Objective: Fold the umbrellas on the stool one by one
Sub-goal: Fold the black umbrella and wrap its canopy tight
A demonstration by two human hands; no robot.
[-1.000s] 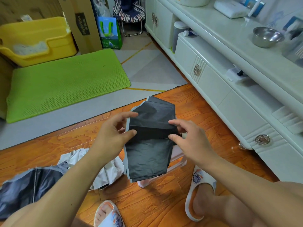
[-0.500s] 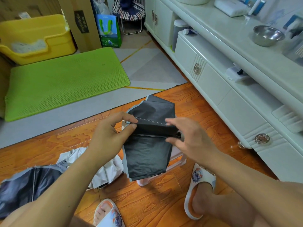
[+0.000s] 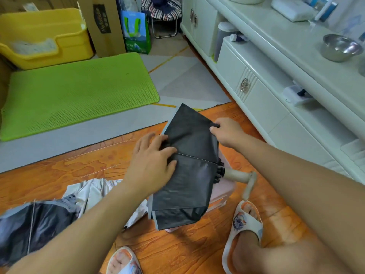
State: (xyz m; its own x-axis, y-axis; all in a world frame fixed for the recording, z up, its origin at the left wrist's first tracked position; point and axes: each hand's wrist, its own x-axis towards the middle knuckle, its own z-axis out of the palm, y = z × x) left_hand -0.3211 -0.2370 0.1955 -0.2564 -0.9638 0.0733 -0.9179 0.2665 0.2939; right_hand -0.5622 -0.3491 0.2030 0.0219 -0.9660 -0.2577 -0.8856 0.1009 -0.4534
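A black folding umbrella [image 3: 185, 180] lies across a pale pink stool [image 3: 223, 191], its canopy flattened into panels and its beige handle [image 3: 240, 177] sticking out to the right. My left hand [image 3: 152, 165] rests on the canopy's left side, fingers spread over the fabric. My right hand [image 3: 227, 133] pinches the far right edge of the black fabric. A second umbrella [image 3: 49, 216], silver and dark, lies crumpled on the floor at the left.
A white cabinet [image 3: 262, 107] runs along the right, with a steel bowl [image 3: 338, 47] on top. A green mat [image 3: 75, 91], a yellow bin [image 3: 43, 36] and a cardboard box [image 3: 102, 24] stand beyond. My slippered feet [image 3: 244, 232] rest on the orange wood floor.
The umbrella has come down from mid-air onto the stool and its handle now shows. My left hand went from pinching the fabric to lying on it; my right hand moved up to the far edge.
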